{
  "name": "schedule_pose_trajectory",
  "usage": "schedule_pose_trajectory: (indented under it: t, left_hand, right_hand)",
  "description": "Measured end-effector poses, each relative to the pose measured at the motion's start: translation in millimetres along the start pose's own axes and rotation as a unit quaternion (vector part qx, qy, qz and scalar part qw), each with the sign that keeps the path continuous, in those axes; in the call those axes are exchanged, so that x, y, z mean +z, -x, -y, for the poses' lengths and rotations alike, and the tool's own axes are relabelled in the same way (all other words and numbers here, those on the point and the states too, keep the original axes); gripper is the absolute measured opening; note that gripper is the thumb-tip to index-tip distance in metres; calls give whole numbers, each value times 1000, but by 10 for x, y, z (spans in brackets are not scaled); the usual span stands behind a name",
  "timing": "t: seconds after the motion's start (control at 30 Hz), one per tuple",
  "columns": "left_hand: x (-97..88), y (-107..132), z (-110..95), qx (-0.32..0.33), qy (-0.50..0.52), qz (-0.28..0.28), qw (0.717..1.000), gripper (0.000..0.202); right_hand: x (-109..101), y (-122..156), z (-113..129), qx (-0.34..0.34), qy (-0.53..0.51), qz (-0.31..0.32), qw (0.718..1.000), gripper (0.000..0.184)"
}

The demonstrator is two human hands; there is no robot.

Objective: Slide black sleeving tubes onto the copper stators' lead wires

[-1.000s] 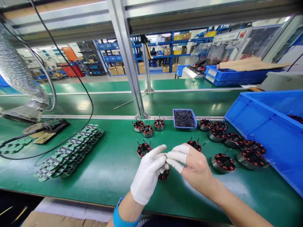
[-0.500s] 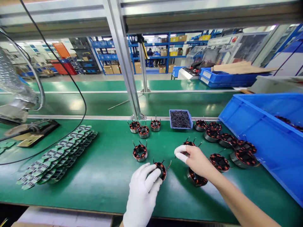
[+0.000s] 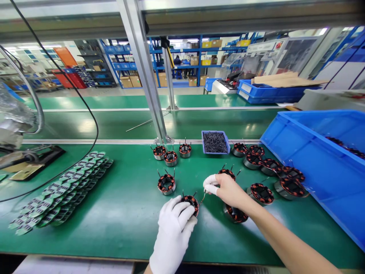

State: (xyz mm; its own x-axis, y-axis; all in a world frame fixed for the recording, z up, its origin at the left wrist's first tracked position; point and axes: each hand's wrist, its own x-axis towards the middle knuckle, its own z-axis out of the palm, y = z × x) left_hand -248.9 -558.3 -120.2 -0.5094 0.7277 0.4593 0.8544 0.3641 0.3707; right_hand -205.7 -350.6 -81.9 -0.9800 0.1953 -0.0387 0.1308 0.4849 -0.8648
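Note:
My left hand (image 3: 175, 230), in a white glove, is closed on a motor stator (image 3: 192, 203) with copper windings, holding it on the green bench. Two of its leads stand up with black ends; a third, bare-looking lead bends out to the right. My right hand (image 3: 225, 188), with white covers on thumb and forefinger, pinches a small black sleeve (image 3: 204, 191) at the tip of that lead. The sleeve is mostly hidden by the fingertips. Another stator (image 3: 236, 214) sits below the right hand, and one more (image 3: 226, 173) is partly hidden behind it.
A small tray (image 3: 215, 142) of black sleeves stands at the back. Several stators (image 3: 166, 184) stand left of it, others (image 3: 261, 194) lie right beside a large blue bin (image 3: 316, 163). Stacked green circuit boards (image 3: 62, 192) lie left, near a black cable (image 3: 95, 133) and a metal post (image 3: 145, 72).
My right hand has moved left and slightly down, bringing its fingertips to the stator's right lead. My left hand stays on the same stator. The view has shifted slightly.

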Motion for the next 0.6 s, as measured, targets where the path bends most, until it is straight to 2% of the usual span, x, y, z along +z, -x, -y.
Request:
schedule_pose_trajectory:
  t: [0.17, 0.27, 0.33, 0.43, 0.5, 0.6]
  left_hand:
    - [-10, -10, -6, -9, 10, -1, 1000, 18]
    - [-10, -11, -13, -11, 11, 1, 1000, 17]
    - [-6, -12, -18, -12, 11, 2, 1000, 16]
    - [-2, -14, -24, -11, 12, -3, 1000, 15]
    - [-2, -14, -27, -10, 13, -8, 1000, 15]
    - [-6, -15, -36, -7, 14, -16, 1000, 17]
  right_hand:
    - [-19, -49, -36, 19, -80, 41, 996, 11]
    - [-21, -58, -5, 25, -93, 76, 992, 11]
    - [-21, -52, 37, 14, -44, 93, 995, 11]
    - [-32, -41, 115, -36, 105, 94, 989, 16]
    - [-47, -45, 168, -72, 192, 87, 975, 19]
    - [-58, -61, 234, -139, 270, 86, 949, 17]
